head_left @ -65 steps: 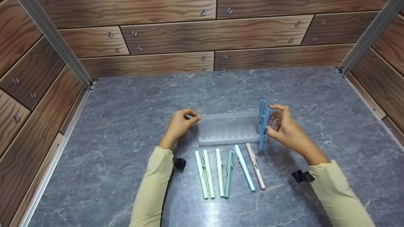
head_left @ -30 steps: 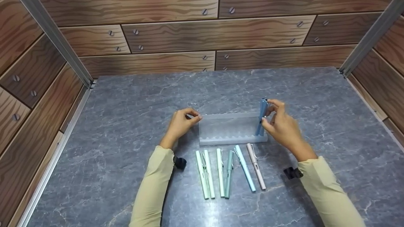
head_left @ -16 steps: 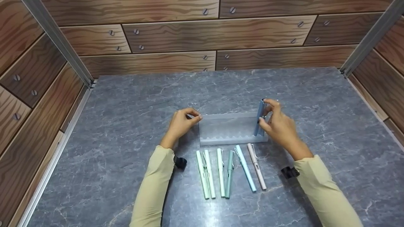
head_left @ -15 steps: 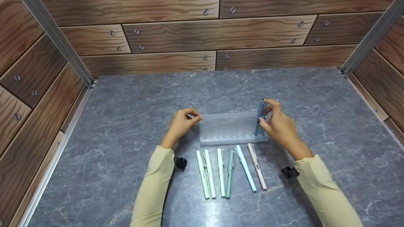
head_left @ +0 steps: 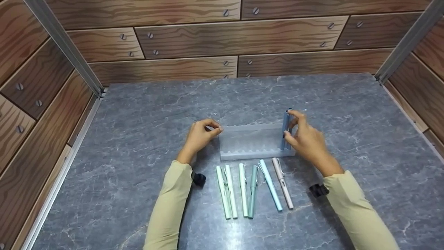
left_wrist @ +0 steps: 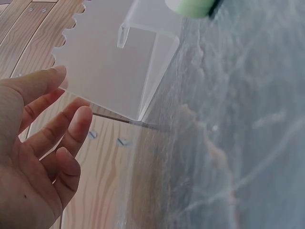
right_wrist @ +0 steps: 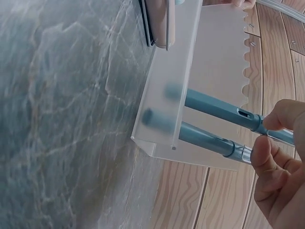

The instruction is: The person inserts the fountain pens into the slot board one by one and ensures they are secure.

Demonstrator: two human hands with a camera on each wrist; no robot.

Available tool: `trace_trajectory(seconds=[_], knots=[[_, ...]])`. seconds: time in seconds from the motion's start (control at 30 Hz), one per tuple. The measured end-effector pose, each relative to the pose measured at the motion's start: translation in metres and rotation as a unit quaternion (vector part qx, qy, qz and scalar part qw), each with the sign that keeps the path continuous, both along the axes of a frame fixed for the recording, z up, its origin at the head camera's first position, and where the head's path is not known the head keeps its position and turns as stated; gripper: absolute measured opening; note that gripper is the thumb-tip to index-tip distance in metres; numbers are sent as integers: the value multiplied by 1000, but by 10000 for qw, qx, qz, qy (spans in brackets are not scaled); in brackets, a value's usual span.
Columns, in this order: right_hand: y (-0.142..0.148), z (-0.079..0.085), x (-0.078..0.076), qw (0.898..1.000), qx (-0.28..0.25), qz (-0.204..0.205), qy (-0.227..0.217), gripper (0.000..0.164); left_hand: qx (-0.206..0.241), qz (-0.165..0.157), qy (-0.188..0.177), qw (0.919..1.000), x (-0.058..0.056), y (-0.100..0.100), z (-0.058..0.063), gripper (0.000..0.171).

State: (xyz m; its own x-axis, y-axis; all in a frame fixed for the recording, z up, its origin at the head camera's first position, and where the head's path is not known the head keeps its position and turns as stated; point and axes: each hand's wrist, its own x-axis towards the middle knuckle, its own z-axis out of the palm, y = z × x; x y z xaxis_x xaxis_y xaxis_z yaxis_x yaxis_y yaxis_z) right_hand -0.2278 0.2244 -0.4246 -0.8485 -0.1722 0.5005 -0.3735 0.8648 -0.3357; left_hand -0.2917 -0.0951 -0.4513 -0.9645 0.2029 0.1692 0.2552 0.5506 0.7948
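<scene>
Two blue pens [right_wrist: 214, 107] to set straight at the right end of the clear rack [head_left: 251, 139], judging by the pose. Best to steer the inner blue pen [head_left: 285, 121] square into its notch without nudging the outer blue pen [right_wrist: 202, 139], nearer the rack's right edge. Hold lightly with the right hand [head_left: 307, 139], apparently pinching the inner blue pen well above the rack's front lip [right_wrist: 174, 62]. Steady with the left hand [head_left: 201, 137], pinching the rack's upper left corner, to prevent sliding. Probably wise to release only after feeling no wobble.

Seen from the right wrist, not the head: both lower ends, dim through the lip, with a gap between. Seen from the left wrist alone: the rack's left end in profile, lip folded and hooked. Seen whole only from the head: six loose pens [head_left: 252, 191] in front of the rack. Unclear in every view: full seating on the rack's floor.
</scene>
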Motion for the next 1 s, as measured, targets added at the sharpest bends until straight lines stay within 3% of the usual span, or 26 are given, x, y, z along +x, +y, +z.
trace_trajectory(seconds=[1.0], knots=[[-4, 10, -1, 9965, 320, -41, -774, 59, 17, -21, 80, 10000, 0, -1, -1, 15]])
